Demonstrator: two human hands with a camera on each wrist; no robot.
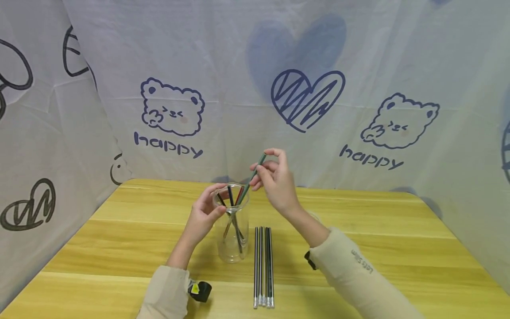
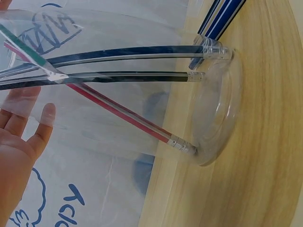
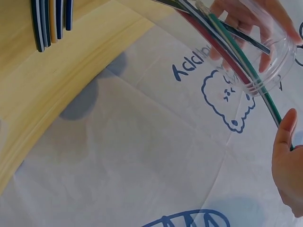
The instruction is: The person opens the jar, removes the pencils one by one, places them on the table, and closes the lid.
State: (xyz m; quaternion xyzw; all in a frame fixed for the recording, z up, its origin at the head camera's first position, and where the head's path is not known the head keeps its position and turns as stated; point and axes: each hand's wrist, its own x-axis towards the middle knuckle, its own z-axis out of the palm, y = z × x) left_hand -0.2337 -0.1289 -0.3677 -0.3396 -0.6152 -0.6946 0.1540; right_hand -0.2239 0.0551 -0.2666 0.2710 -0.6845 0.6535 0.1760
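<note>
A tall clear plastic cup point(image 1: 223, 251) stands upright on the table, gripped near its rim by my left hand point(image 1: 202, 217). Between the thumb and fingers of my right hand point(image 1: 280, 184) is the upper part of a green pencil point(image 1: 251, 180); it slants down through the cup's mouth. Inside lean a red pencil point(image 2: 125, 113), a dark blue pencil point(image 2: 128, 52) and a black pencil point(image 2: 132, 76), eraser ends at the bottom. The green pencil crosses them in the left wrist view.
Right of the cup, several striped pencils point(image 1: 263, 266) lie side by side, their eraser ends towards me. The wooden table point(image 1: 382, 257) reaches back to a white cloth point(image 1: 239, 128) printed with bears and hearts. Black devices point(image 1: 203, 291) sit at both wrists.
</note>
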